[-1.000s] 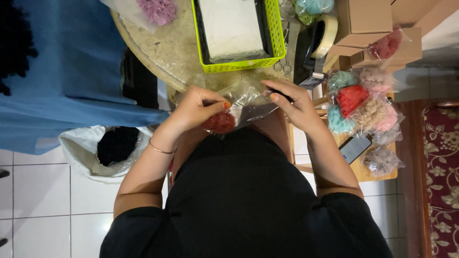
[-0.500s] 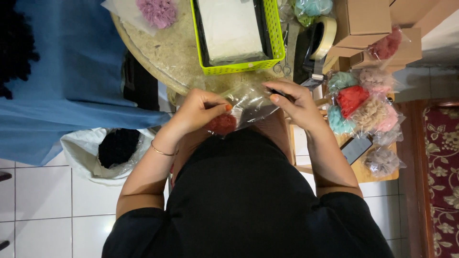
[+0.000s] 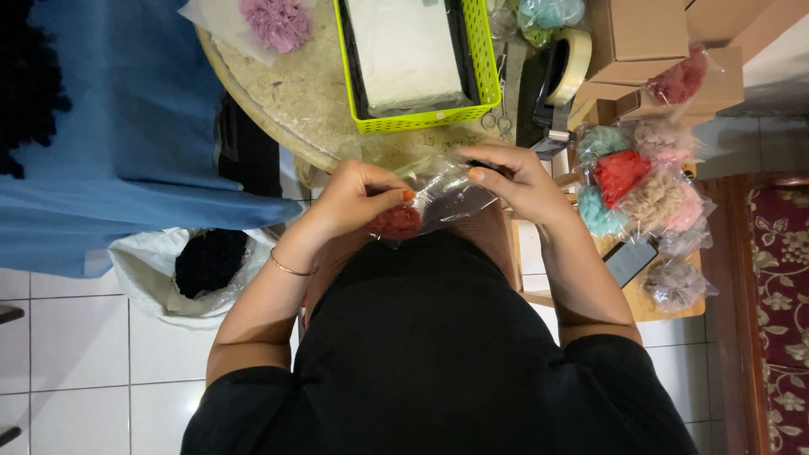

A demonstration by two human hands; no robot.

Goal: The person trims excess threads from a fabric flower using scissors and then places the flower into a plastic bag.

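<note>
My left hand (image 3: 358,198) pinches a dark red fluffy piece (image 3: 396,222) at the mouth of a clear plastic bag (image 3: 451,198). My right hand (image 3: 518,179) grips the other end of that bag, fingers curled over its edge. Both hands are just in front of my black top, at the near rim of a round speckled table (image 3: 291,93). Whether the red piece is fully inside the bag is unclear.
A lime green basket (image 3: 484,76) with a white block stands on the table. A pink fluffy piece (image 3: 276,21) lies at the back. Bagged fluffy pieces in several colours (image 3: 640,185), cardboard boxes (image 3: 636,34) and a tape dispenser (image 3: 556,72) sit right. A blue cloth (image 3: 109,143) lies left.
Both hands stay on the bag in almost the same place; the fingers shift slightly around the red piece and the bag's edge.
</note>
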